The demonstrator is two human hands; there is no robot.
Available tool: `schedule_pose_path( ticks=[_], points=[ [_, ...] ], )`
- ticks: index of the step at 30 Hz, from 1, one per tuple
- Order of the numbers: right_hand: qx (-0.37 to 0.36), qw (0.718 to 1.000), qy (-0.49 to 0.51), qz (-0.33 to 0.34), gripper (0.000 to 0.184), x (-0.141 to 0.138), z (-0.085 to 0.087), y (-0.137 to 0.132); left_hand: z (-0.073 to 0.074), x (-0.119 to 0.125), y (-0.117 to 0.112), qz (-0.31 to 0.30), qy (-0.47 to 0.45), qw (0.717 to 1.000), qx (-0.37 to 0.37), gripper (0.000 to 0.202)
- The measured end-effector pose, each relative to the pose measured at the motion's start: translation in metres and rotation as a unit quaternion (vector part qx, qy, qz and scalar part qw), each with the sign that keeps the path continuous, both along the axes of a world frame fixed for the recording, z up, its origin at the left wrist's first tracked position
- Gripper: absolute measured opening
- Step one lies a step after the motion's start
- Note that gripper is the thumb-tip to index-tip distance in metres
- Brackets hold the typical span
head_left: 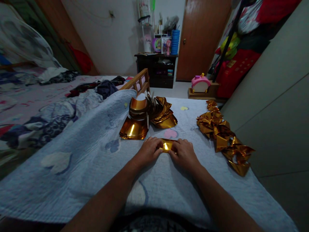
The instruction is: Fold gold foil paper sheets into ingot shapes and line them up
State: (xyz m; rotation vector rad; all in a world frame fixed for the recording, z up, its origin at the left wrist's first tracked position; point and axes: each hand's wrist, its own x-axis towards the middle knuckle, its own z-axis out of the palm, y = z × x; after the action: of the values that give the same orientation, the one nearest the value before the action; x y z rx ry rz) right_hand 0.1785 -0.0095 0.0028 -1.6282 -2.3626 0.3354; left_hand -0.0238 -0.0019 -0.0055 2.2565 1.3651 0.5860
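A small piece of shiny gold foil paper [167, 145] lies on the light blue quilt [96, 161] in front of me. My left hand [150, 150] presses on its left end with curled fingers. My right hand [183, 152] grips its right end the same way. Just beyond my hands sits a curled stack of gold foil sheets [147, 117]. To the right, a row of folded gold foil pieces [223, 135] runs along the quilt's edge.
A bed with crumpled clothes and bedding [48, 106] fills the left. A wooden bed rail [137, 83] stands behind the foil stack. A grey cabinet wall [277, 106] rises on the right. A dark dresser [156, 69], a door [202, 38] and a pink toy [200, 83] are at the back.
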Motion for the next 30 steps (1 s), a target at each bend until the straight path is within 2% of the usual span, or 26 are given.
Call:
schedule_pose_path(
  ticks=[4,11,19,30],
  points=[
    [-0.002,1.000,-0.015,-0.005,0.018,-0.0016,-0.0015,-0.0009,0.0006,-0.0010,-0.0009,-0.001,-0.004,1.000,-0.001,0.005],
    [-0.016,1.000,-0.022,-0.003,0.018,-0.0012,0.0007,-0.0001,0.0059,0.0005,-0.0034,0.013,0.001,1.000,-0.015,0.018],
    [-0.007,1.000,-0.019,-0.006,0.017,-0.0015,0.0002,-0.0006,0.0004,0.0025,0.0000,0.034,0.020,0.999,-0.012,0.022],
    [0.005,0.999,-0.036,-0.019,0.022,-0.0050,0.0029,-0.0022,0.0000,0.0053,-0.0010,0.043,0.067,0.997,-0.012,0.022]
  ],
)
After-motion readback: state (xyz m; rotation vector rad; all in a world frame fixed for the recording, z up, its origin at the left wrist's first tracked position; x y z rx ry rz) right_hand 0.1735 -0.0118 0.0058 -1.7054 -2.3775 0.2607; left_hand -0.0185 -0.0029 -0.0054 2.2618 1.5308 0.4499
